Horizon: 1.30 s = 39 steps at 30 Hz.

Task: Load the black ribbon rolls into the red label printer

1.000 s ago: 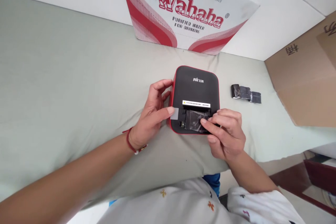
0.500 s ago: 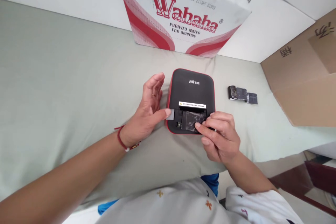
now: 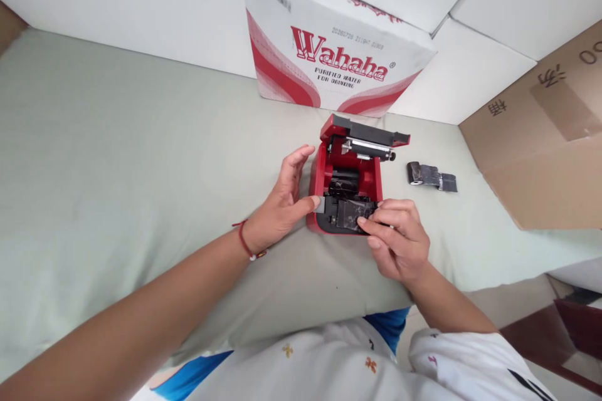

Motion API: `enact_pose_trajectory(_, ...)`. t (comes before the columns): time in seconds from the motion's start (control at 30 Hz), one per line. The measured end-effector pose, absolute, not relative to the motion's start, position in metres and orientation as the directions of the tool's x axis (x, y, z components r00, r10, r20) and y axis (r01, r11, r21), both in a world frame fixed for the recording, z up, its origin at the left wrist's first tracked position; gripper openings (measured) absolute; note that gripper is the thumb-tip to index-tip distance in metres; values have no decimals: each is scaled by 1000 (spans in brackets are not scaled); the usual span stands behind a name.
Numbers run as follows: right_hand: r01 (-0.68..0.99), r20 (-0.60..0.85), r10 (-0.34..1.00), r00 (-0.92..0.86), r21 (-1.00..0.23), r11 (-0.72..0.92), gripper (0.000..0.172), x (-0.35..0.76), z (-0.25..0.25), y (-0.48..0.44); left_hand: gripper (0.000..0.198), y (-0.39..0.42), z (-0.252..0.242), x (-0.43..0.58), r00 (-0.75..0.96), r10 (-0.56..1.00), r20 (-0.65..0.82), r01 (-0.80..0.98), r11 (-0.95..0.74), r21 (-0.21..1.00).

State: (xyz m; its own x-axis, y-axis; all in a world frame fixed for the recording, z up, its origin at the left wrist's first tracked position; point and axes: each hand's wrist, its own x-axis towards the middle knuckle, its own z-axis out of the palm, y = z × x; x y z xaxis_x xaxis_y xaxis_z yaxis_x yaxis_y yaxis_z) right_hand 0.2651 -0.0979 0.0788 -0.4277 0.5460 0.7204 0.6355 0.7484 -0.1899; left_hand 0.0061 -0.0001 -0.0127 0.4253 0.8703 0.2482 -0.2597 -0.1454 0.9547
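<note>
A red and black label printer [image 3: 378,177] sits in front of me with its lid [image 3: 369,131] raised. Inside it lies a roll of black labels [image 3: 345,182], and a black label strip [image 3: 350,214] comes out over the front edge. My left hand [image 3: 289,197] is at the printer's left side, fingers apart, thumb on the grey latch [image 3: 320,205]. At the front right corner my right hand [image 3: 397,235] has its fingers drawn together on the strip's edge. The exact hold under those fingers is hidden.
To the right, a second small black label roll [image 3: 414,173] lies partly unrolled on the pale green cloth [image 3: 155,138]. A white and red water carton [image 3: 338,69] stands behind the printer. A brown cardboard box [image 3: 550,163] is at the right, with white boxes along the back.
The printer's lid has swung up, showing the roll inside. My left thumb stays on the latch and my right fingers on the label strip. The view has shifted slightly.
</note>
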Motion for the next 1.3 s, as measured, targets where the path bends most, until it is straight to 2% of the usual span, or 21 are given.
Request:
enact_pose_trajectory(0.07,616,675,582,-454,-235,752,31,269,91,-98,91,2,-13,8,428,870,247,-272,-137,953)
enact_pose_trajectory(0.13,618,588,682,-434,-356,700,26,277,110,-94,88,2,-13,10,432,869,242,-284,-124,951)
enact_pose_trajectory(0.23,665,323,907,-269,-619,418,27,287,141,-74,84,1,-10,12,444,865,232,-303,-99,948)
enact_pose_trajectory(0.3,705,59,978,-201,-684,187,34,287,157,-52,83,1,-7,12,446,866,226,-309,-88,947)
enact_pose_trajectory(0.37,813,-134,962,-238,-570,122,36,277,167,-28,81,0,-6,13,447,868,218,-308,-80,948)
enact_pose_trajectory(0.43,930,-237,927,-290,-299,214,37,261,172,-8,81,1,-4,13,449,868,212,-301,-76,951)
enact_pose_trajectory(0.5,952,-329,898,-291,-6,306,40,242,173,6,81,1,-3,13,450,869,207,-295,-75,953)
enact_pose_trajectory(0.57,927,-407,878,-253,157,340,39,227,173,14,81,2,-3,14,447,870,207,-295,-75,953)
enact_pose_trajectory(0.63,916,-420,878,-231,209,341,36,219,172,17,81,3,-3,15,442,872,211,-297,-80,951)
enact_pose_trajectory(0.83,924,-363,908,-206,233,303,32,214,173,11,80,4,-7,18,410,880,240,-313,-112,943)
enact_pose_trajectory(1.1,943,-365,910,-197,185,278,46,209,167,9,81,8,-10,18,417,879,229,-357,-73,931)
enact_pose_trajectory(1.2,963,-243,938,-246,46,264,45,225,169,-8,79,7,-7,18,432,875,217,-370,-48,928)
enact_pose_trajectory(1.3,919,46,955,-294,-261,296,40,257,172,-42,75,5,-4,17,440,871,217,-370,-45,928)
